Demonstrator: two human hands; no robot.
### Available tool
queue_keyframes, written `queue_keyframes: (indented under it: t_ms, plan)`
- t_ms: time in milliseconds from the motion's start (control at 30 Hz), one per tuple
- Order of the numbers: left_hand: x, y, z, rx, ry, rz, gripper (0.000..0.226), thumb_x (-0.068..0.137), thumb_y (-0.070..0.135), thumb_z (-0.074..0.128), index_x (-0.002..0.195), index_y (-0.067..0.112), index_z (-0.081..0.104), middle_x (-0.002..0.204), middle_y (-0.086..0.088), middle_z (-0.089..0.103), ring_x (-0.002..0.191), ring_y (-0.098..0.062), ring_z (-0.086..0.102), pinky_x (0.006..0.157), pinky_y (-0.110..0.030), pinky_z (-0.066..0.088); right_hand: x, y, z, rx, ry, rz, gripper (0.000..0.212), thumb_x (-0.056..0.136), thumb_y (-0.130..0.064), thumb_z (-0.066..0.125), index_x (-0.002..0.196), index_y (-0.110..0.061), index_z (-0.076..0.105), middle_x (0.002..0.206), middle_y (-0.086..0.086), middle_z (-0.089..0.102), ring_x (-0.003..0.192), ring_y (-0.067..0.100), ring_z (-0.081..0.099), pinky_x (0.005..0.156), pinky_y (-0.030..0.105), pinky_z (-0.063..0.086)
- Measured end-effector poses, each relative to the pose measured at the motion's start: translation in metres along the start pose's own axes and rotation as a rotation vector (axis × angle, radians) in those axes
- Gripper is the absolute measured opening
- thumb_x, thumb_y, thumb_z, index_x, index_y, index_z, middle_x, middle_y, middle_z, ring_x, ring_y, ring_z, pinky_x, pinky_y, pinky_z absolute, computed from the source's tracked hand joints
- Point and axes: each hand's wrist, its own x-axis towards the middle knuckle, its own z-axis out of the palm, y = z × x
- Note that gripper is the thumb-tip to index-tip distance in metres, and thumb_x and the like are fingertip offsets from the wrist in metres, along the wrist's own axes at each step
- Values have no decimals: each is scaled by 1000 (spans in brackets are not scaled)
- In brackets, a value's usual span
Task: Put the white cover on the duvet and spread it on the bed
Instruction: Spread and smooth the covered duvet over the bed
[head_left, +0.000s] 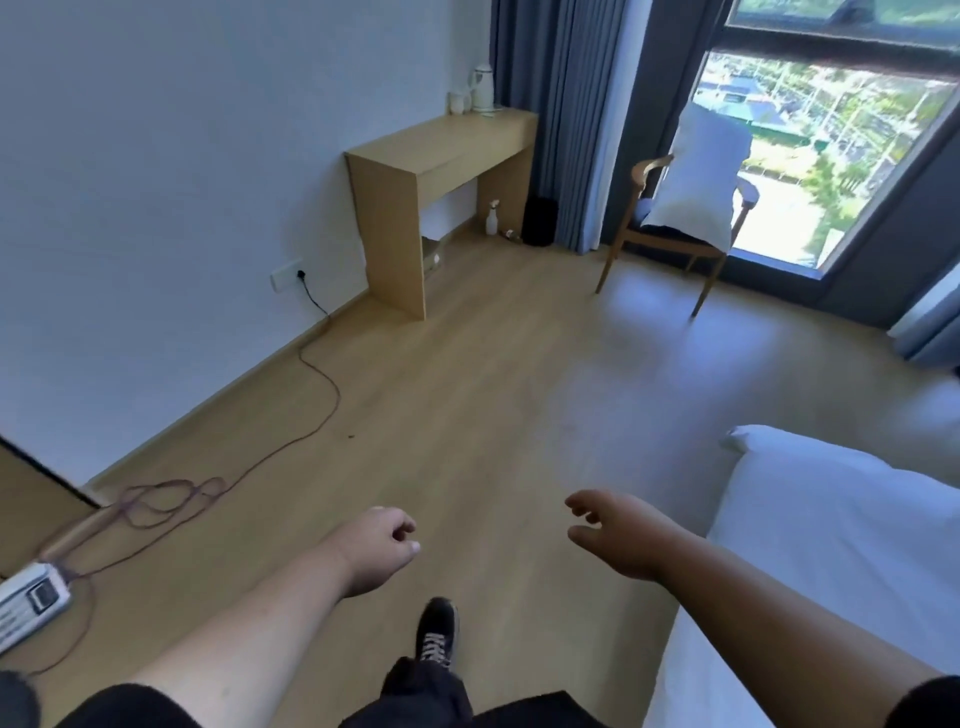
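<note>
bed (831, 561) near right w/ smooth white sheet, raised corner at far end. left hand (382, 545) & right hand (618, 535) loosely curled, holding nothing. no legible writing.

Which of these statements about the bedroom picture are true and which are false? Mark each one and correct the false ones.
1. Both hands hold nothing. True: the left hand and right hand hang over the floor.
2. A white pillow stands on the wooden chair. True: the pillow leans against its back by the window.
3. The kettle stands on the floor. False: the kettle is on the desk.
4. The bed lies to the person's left. False: the bed is on the right.
</note>
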Motion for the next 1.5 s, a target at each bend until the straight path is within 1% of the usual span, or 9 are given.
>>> queue_keyframes:
  t_ms: [233,400,633,733,900,1033,1233,1333,1500]
  plan:
    - [198,101,-63,112,-101,214,34,98,30,57,128,15,61,127,-1,62,116,-15,58,94,-20,42,110,70,-70,171,110,221,50,100,-37,54,147,-24,45,140,-5,56,125,15,55,104,30,44]
    - [301,195,-92,203,-206,316,31,97,31,57,125,19,63,116,6,65,105,-10,59,88,-21,45,142,130,-109,369,197,415,55,97,-37,56,149,-26,41,142,-7,54,123,13,55,103,32,46]
    - [430,346,-60,228,-310,420,29,94,27,61,121,20,65,101,7,67,88,-11,60,73,-22,42,181,249,-144,567,295,607,55,97,-34,55,149,-20,42,142,-1,55,126,17,55,104,34,45]
    - [478,407,-33,242,-366,446,33,94,27,61,126,21,62,106,9,67,95,-9,62,71,-21,43,212,315,-156,633,274,649,56,97,-34,55,149,-20,41,142,1,55,126,18,54,105,34,44]
    - [562,512,-12,330,-382,419,36,94,33,60,129,22,61,119,8,66,105,-10,61,87,-24,46,261,427,-219,644,212,664,55,98,-32,53,150,-20,40,144,-1,53,129,18,51,105,32,42]
    - [615,600,-8,330,-351,444,36,94,31,61,128,19,62,126,4,66,113,-14,61,100,-29,45,287,512,-292,602,217,693,52,97,-32,52,147,-23,43,143,-5,54,124,17,54,98,30,45]
    - [693,715,7,355,-388,482,41,96,29,59,135,16,58,131,1,62,118,-16,59,97,-27,44,339,615,-378,632,296,721,53,96,-28,55,147,-19,44,142,3,54,119,22,58,99,37,49]
    - [753,773,24,367,-402,523,42,95,32,62,134,19,56,128,3,62,111,-15,60,94,-29,46,365,671,-407,634,327,759,54,96,-29,55,148,-19,43,143,2,54,124,22,55,103,36,46]
    - [851,903,53,524,-458,694,36,95,34,62,129,22,60,122,3,64,109,-17,61,97,-30,46,391,763,-442,708,409,921,54,97,-30,56,148,-18,43,143,4,54,128,22,53,105,34,42]
